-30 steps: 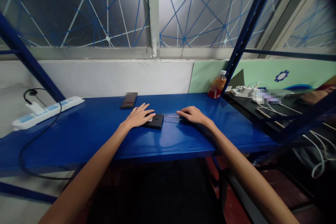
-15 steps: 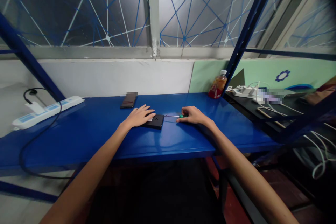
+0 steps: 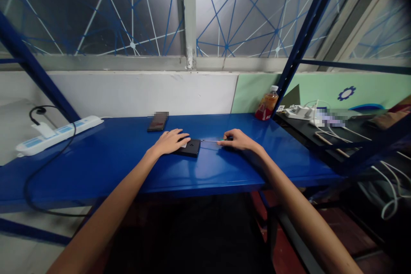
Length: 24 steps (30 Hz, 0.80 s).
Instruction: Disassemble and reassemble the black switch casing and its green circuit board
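A flat black box [image 3: 193,149] lies on the blue table with a pale label partly under my left hand [image 3: 171,141]. That hand rests flat over the box's left part, its fingers stretched out and spread, the thumb pointing right across the top. To the right, my right hand [image 3: 236,139] is closed round the green-and-black handle of a screwdriver [image 3: 209,141]. Its thin metal shaft lies level and points left, with the tip at the box's right side; whether it sits in a screw is too small to tell. Tiny dark specks lie just above the shaft.
A phone [image 3: 158,121] lies behind my left hand. A white power strip [image 3: 61,136] with a black cable stands at the left. A drink bottle [image 3: 267,103] is at the back right by the blue frame post [image 3: 303,30]. White cables and chargers [image 3: 300,112] cover the neighbouring black table.
My right fingers have shifted round the screwdriver handle, with the thumb now higher and covering more of the green. My left hand and the box have stayed put.
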Motion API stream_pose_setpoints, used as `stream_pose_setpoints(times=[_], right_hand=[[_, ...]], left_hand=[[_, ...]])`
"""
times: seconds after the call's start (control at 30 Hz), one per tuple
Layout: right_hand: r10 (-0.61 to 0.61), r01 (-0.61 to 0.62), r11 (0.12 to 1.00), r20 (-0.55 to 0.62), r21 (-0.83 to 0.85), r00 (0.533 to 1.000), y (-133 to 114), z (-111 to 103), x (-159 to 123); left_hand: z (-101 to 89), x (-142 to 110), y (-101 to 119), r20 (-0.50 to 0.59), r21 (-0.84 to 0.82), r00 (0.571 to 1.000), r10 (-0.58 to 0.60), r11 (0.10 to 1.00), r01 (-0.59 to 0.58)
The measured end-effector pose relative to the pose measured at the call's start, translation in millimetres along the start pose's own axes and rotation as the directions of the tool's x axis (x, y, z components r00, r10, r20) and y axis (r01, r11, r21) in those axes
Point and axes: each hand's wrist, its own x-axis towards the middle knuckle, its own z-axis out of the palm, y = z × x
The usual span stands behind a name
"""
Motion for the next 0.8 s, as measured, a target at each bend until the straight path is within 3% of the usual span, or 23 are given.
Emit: stream_pose_setpoints(times=[0.1, 0.33, 0.8], right_hand=[[0.01, -0.013, 0.999, 0.064, 0.043, 0.998, -1.3, 3.6, 0.4], [-0.028, 0.016, 0.988, -0.081, -0.152, 0.996, -4.8, 1.2, 0.9], [-0.073, 0.047, 0.972, -0.109, -0.231, 0.991, -3.5, 3.9, 1.7]], left_hand=[[-1.5, -0.7, 2.1, 0.009, 0.014, 1.0, 0.005, 1.0, -0.005], [-3.5, -1.9, 3.3, 0.016, 0.017, 1.0, 0.006, 1.0, -0.006], [-2.0, -0.3, 1.9, 0.03, 0.039, 0.999, 0.012, 0.999, -0.013]])
